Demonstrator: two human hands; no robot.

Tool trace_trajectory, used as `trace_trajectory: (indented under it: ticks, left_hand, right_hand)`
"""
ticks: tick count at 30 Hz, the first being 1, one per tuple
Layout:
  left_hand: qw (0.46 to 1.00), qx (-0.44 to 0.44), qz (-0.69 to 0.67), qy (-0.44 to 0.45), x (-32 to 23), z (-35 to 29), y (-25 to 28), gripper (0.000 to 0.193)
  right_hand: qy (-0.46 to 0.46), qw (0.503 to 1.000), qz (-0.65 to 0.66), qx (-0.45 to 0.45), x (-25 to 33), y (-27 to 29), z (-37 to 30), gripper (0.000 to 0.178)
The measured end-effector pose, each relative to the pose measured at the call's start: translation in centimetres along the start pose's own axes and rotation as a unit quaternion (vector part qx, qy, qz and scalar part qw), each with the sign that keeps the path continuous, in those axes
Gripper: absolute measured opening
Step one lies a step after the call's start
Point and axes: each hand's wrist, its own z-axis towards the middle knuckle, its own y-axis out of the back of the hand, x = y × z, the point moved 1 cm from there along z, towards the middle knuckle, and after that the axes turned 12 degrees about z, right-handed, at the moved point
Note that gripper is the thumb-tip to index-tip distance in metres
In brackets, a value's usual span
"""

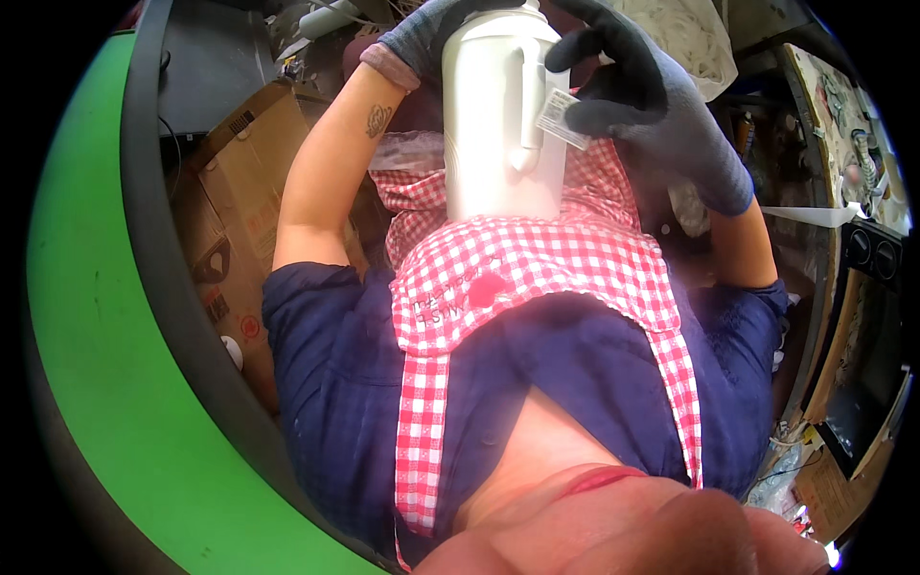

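Note:
A white plastic jug [484, 125] with a lid and a side handle [529, 105] stands upright against my red-and-white checked apron [537, 254]. My left hand [436, 36], in a grey and black glove, grips the jug's upper left side; its fingertips are partly cut off by the picture's top edge. On the other side my right hand [637, 101], gloved alike, curves beside the handle. Its thumb lies over the edge of a small pale label [561, 117] with printed marks. The index finger reaches toward the handle's top, apart from the thumb.
At my left runs a long green surface [105, 316] with a dark edge. Behind my left arm are cardboard boxes [254, 172]. A translucent bag [680, 38] sits at the far right. Cluttered boards and a dark unit with knobs [870, 251] stand at my right.

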Motion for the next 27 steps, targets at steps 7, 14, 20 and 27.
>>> trace_trajectory:
  ticks: [7, 14, 20, 27]
  left_hand:
    - [0.998, 0.020, -0.019, -0.054, -0.2, 0.1, -0.9, 0.032]
    - [0.991, -0.130, -0.033, -0.008, -0.1, -2.1, -0.1, 0.035]
    - [0.835, -0.150, 0.451, -0.275, 2.7, -4.1, 2.7, 0.042]
    - [0.933, -0.141, 0.232, -0.237, 3.8, -2.9, 3.5, 0.028]
  right_hand:
    - [0.103, 0.959, -0.251, -0.080, 0.0, -1.9, 2.1, 0.089]
    - [-0.074, 0.992, 0.080, -0.067, -5.1, 1.1, -0.7, 0.054]
    - [-0.130, 0.967, 0.198, -0.091, -5.3, -3.5, 0.3, 0.035]
    - [-0.074, 0.979, 0.111, -0.152, -6.5, 0.7, -2.0, 0.024]
